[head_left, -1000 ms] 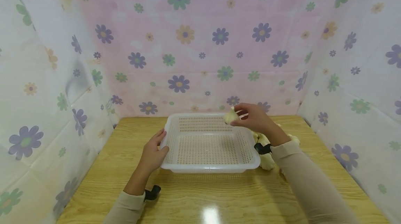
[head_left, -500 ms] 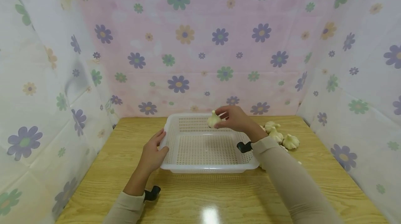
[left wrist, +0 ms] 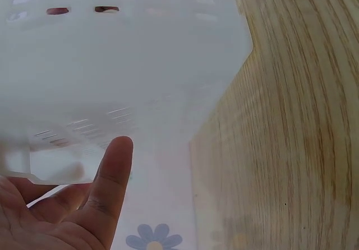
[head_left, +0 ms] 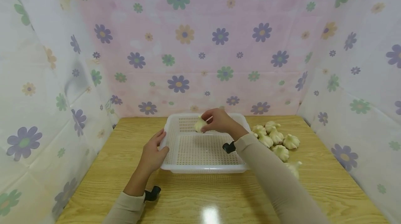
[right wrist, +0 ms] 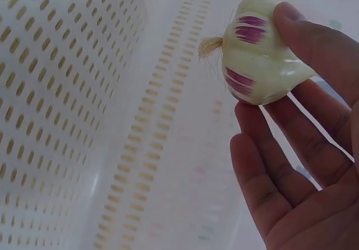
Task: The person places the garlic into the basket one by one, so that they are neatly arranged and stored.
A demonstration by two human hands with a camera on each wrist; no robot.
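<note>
A white plastic basket [head_left: 206,168] with slotted walls and floor stands on the wooden table. My left hand [head_left: 152,151] grips its left rim, the fingers and thumb spread apart along it; the left wrist view shows the hand [left wrist: 73,211] against the basket's outer side [left wrist: 129,54]. Over the back part of the basket, my right hand [head_left: 219,121] pinches a garlic bulb [head_left: 200,125] by thumb and fingertips. Seen from the right wrist, that bulb [right wrist: 261,48] is pale with purple streaks and a tuft of roots, held clear of the basket floor.
Several garlic bulbs [head_left: 275,135] lie in a cluster right of the basket. One more bulb [head_left: 293,169] sits nearer, partly behind the right sleeve [head_left: 275,175]. Flowered cloth [head_left: 200,43] hangs behind and on both sides of the wooden table [head_left: 188,196].
My right hand has carried the garlic bulb leftward and slightly down, from the basket's right rear over its back middle. More bulbs on the right have come into sight. My left hand stays put.
</note>
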